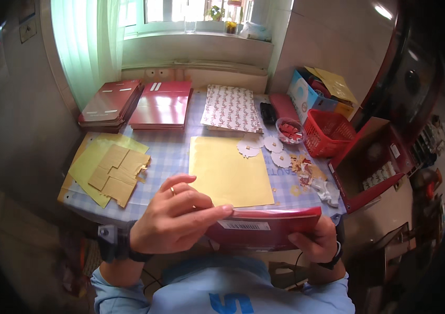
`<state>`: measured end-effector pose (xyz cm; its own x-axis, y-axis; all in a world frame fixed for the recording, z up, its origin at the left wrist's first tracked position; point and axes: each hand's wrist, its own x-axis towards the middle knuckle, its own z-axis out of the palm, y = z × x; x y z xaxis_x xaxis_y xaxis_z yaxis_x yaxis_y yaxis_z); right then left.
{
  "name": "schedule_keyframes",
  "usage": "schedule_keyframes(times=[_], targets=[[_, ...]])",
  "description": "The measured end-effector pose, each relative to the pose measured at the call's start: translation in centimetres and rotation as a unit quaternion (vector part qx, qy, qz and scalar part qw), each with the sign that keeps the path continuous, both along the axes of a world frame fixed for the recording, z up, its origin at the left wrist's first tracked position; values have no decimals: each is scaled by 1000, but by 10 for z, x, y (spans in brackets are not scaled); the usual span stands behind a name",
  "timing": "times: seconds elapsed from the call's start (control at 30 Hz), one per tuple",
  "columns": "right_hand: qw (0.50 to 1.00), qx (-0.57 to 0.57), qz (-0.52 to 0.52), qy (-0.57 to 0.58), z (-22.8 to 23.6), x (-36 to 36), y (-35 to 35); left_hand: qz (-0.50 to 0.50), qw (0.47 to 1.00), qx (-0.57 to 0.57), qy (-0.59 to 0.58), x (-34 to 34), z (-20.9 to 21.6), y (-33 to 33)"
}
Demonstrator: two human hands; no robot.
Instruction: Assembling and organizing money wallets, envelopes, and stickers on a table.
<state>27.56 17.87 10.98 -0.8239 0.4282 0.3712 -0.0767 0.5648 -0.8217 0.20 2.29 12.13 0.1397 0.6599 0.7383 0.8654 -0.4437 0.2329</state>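
Note:
A dark red, glossy flat cardboard piece [254,235], perhaps a folder or folded box, is held tilted in front of my body, with a white barcode label on its face. My right hand [319,240] grips its right end, thumb on the near face and fingers behind. At the upper left corner, my left hand [178,217] has one outstretched fingertip touching the edge, its other fingers apart and loosely bent. Just beyond lies a yellow sheet [227,172] on the checked tablecloth, with several white scalloped discs [248,148] near its upper right corner.
Two stacks of red folders [110,104] stand at the back left. Cut brown card pieces [120,172] lie on the left. Patterned sheets [231,109] sit at the back. On the right are a red basket [327,133], a bowl of red bits [289,131], crumpled paper [326,192] and an open red box [371,162].

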Motion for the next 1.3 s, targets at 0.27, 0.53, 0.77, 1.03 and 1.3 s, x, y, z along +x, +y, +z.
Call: schedule_keyframes(times=[0.27,0.53,0.77,1.03,1.3], targets=[[987,161,14,-2,50,8,-21,11,993,99,-59,31,14,-10],[983,183,-15,-23,105,-8,-28,38,972,195,-128,27,32,-5],[773,633,-9,30,94,-40,-41,95,983,155,17,-7,7,-3],[823,567,12,28,-60,-75,-38,186,980,23,-65,-36,-89,-2],[922,382,56,-28,-53,-77,-39,215,960,-112,-138,-9,-96,-16]])
